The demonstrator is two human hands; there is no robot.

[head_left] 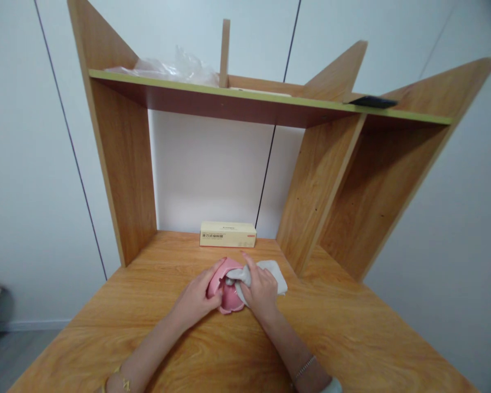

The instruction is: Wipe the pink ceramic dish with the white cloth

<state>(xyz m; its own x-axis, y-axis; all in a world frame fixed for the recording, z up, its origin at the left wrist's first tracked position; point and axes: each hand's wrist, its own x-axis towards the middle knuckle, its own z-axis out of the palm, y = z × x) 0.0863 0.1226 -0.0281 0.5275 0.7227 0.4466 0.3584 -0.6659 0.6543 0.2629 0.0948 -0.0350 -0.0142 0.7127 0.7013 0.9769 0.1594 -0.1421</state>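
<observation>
A pink bowl-like dish [228,297] is tilted on the wooden desk [188,349]. My left hand [196,297] grips its left rim, fingers wrapped round the edge. My right hand [259,289] is closed on a light grey cloth [272,273] and presses it into the inside of the dish. Part of the cloth trails out to the right over the desk. The dish's right side is hidden behind my right hand.
A long beige box [228,234] with a red stripe lies at the back of the desk against the white wall. A wooden hutch shelf [229,98] spans overhead, with a crumpled clear plastic bag [175,66] and a dark flat object [372,101] on it.
</observation>
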